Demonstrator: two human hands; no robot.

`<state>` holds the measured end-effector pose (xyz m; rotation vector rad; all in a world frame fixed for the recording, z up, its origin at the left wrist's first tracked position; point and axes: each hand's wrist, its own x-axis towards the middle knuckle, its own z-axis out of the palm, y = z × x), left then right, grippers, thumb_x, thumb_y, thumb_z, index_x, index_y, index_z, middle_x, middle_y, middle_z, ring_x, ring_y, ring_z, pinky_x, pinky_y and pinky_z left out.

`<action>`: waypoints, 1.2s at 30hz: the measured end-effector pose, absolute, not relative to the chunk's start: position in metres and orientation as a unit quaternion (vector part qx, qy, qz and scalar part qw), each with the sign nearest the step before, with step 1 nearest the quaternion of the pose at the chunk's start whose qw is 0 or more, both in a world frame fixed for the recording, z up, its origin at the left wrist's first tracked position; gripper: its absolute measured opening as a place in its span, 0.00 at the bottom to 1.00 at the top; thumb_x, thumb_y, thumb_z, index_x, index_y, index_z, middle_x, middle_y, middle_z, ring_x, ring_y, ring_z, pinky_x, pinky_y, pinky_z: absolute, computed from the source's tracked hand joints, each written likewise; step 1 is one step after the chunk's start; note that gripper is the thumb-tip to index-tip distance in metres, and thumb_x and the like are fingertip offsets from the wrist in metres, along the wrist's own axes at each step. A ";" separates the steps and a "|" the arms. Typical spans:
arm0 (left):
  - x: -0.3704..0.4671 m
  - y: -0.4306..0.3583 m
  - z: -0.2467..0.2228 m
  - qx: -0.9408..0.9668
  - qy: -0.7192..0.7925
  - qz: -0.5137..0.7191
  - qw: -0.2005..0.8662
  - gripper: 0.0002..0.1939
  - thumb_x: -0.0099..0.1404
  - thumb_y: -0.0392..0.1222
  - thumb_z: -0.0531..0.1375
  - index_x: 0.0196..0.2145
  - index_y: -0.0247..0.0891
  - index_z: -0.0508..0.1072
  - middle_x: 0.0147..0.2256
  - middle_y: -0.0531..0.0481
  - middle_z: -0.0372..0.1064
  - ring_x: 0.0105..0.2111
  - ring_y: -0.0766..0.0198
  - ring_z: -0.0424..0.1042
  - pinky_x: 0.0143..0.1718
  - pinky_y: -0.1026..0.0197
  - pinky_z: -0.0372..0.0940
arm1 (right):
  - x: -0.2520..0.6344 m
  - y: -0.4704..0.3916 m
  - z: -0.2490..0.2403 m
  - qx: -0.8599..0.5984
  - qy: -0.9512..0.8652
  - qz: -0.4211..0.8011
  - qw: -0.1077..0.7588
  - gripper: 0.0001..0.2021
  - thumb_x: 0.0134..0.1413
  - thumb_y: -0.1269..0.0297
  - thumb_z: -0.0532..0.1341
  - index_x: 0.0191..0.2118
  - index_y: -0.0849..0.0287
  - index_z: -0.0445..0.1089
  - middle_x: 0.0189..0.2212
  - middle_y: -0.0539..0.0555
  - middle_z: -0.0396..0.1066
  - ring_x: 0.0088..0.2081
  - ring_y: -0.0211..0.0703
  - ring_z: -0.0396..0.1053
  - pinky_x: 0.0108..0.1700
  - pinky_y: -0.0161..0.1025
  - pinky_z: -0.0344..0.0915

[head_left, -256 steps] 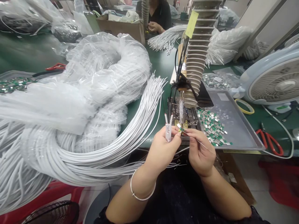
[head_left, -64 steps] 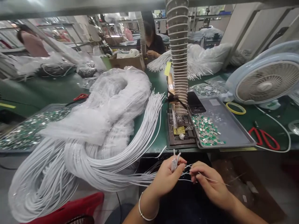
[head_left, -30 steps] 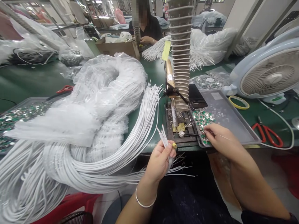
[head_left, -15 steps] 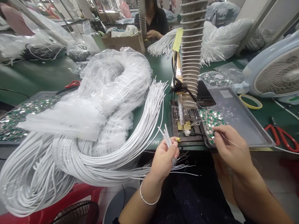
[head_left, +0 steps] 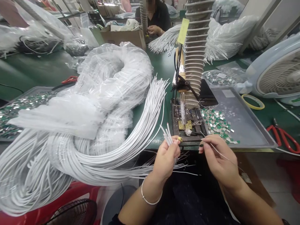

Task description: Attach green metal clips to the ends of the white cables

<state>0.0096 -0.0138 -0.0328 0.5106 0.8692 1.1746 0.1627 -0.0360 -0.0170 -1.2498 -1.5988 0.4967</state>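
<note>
My left hand point(head_left: 167, 153) is closed around a small bunch of white cables point(head_left: 167, 134), their stripped ends pointing up. Something yellow point(head_left: 180, 139) covers a fingertip of that hand. My right hand point(head_left: 217, 156) pinches a small green circuit board point(head_left: 201, 144), mostly hidden by the fingers, and a thin solder wire point(head_left: 217, 150) runs through the same hand. Between and beyond the hands, a soldering iron point(head_left: 182, 109) is fixed tip down over a dark stand point(head_left: 175, 125). Several green and silver connector boards point(head_left: 217, 125) lie in a grey tray point(head_left: 248, 131) to the right.
A large plastic-wrapped bundle of white cables point(head_left: 112, 81) fills the left. A ribbed exhaust hose point(head_left: 198, 56) hangs behind the iron. A phone point(head_left: 208, 93), tape roll point(head_left: 253, 102), red-handled pliers point(head_left: 284, 137) and a fan point(head_left: 278, 72) stand right. Across the table sits a person point(head_left: 154, 18).
My right hand has moved left from the pile of boards toward my left hand, now with a board at its fingertips. The left hand keeps its cables. The view has shifted slightly.
</note>
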 end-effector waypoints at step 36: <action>0.012 -0.020 -0.019 0.376 0.406 0.493 0.672 0.03 0.60 0.37 0.58 0.30 0.36 0.66 0.27 0.54 0.64 0.25 0.72 0.62 0.29 0.67 0.59 | 0.135 -0.026 -0.029 -0.501 -0.603 0.318 0.533 0.03 0.56 0.71 0.57 0.33 0.57 0.66 0.25 0.46 0.64 0.23 0.31 0.66 0.26 0.28 0.66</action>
